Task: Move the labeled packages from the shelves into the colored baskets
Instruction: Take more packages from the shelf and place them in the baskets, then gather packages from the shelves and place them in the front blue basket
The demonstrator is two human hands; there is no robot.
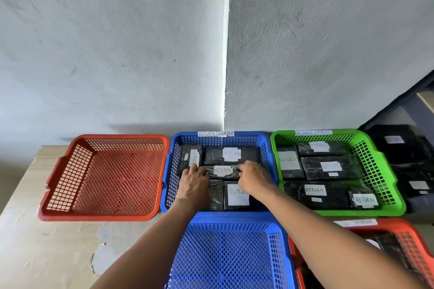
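Glossy black-wrapped packages [231, 155] with matt paper labels, plastic lattice blue basket [267, 145], rough plastered wall [117, 42]

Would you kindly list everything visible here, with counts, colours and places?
Far blue basket: one, centre, five black packages visible inside.
Middle package: one, black, white RETURN label, in that basket.
Green basket: one, right, six black packages.
Empty red basket: one, left.
Near blue basket: one, empty, front.
Near red basket: one, front right, holds packages.
Table: one, pale wood.
Left hand, right hand: fingers on the middle package.
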